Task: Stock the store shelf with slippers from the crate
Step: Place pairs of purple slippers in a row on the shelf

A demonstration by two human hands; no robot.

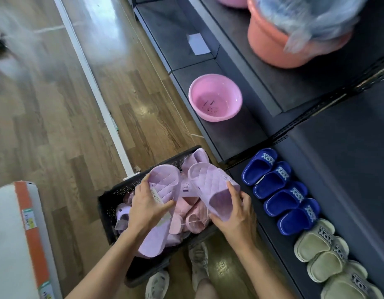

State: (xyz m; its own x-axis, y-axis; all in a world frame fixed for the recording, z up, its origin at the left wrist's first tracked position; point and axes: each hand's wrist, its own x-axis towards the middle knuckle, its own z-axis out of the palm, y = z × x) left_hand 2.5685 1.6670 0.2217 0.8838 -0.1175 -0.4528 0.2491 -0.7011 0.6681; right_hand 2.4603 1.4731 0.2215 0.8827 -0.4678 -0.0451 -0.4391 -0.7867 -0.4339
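A black plastic crate (113,197) stands on the floor, holding several pink and lilac slippers (193,219). My left hand (146,209) grips one lilac quilted slipper (163,180) with a paper tag on it, just above the crate. My right hand (236,214) grips a second lilac slipper (210,184) by its strap end, beside the first. To the right, the dark bottom shelf (346,169) carries a row of blue slippers (279,190) and, nearer me, beige slippers (322,251).
A pink basin (215,101) sits on the low shelf beyond the blue slippers. An orange tub (270,44) with plastic wrap stands on a higher shelf. A white and orange box (20,234) is at the left. My shoes (180,275) are below the crate.
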